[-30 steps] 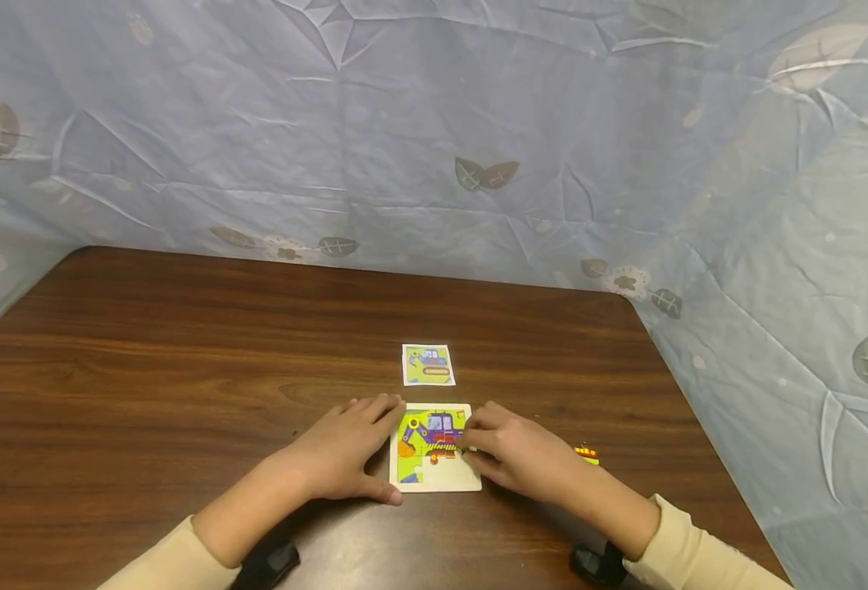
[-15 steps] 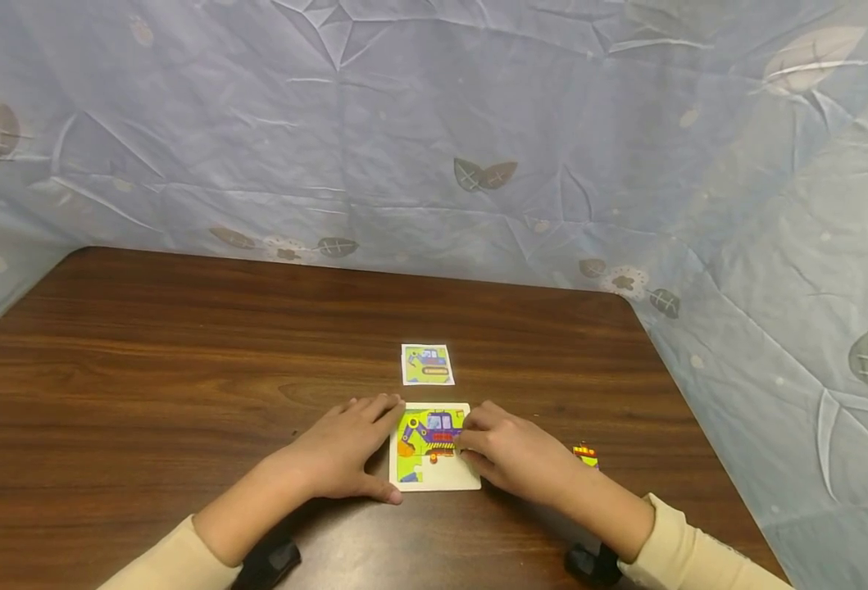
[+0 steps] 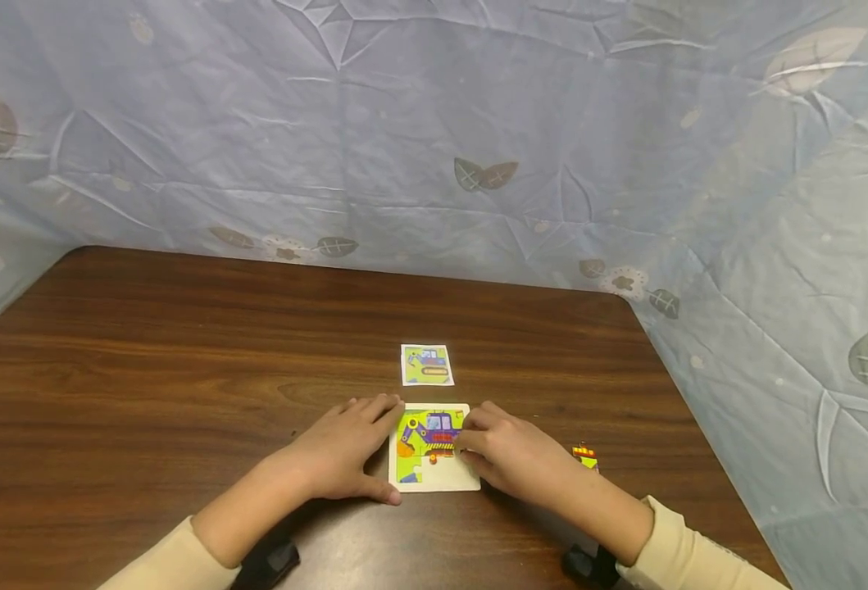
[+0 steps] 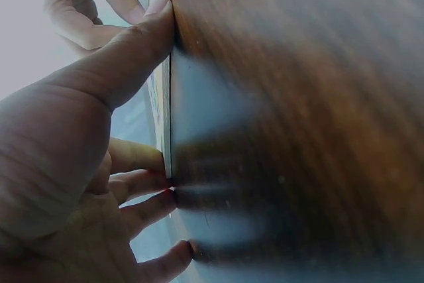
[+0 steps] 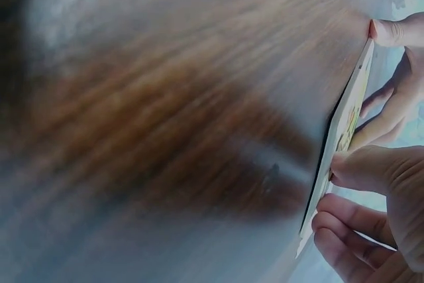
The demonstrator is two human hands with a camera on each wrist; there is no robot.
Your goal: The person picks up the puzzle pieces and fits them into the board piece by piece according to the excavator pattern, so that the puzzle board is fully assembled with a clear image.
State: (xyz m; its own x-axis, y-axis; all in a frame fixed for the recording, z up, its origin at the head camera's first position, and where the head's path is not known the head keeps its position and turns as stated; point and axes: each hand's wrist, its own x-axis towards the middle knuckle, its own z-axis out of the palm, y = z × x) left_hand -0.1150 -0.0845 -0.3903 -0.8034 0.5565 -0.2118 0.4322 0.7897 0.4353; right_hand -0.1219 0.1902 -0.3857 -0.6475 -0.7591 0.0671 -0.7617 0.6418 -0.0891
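Observation:
A square puzzle board (image 3: 441,485) with a pale frame lies on the table. Its inlaid pieces show a purple digger on green, and the lower right of its bed is bare. Along the left edge of the board rests my left hand (image 3: 341,449), fingers spread, thumb at the near corner and index finger by the far one. At the right side my right hand (image 3: 518,451) pinches a puzzle piece between thumb (image 5: 361,167) and fingers; most of that piece is hidden. In the left wrist view the board (image 4: 167,111) appears edge-on beside my left thumb.
Behind the board lies a picture card (image 3: 428,365) of the same digger. A loose red-and-yellow puzzle piece (image 3: 585,456) lies past my right forearm, partly covered by it. Patterned cloth (image 3: 404,123) hangs around the brown wooden table (image 3: 183,352).
My right hand has shifted slightly left over the board and then stayed nearly still. The left hand has kept its place at the board's edge.

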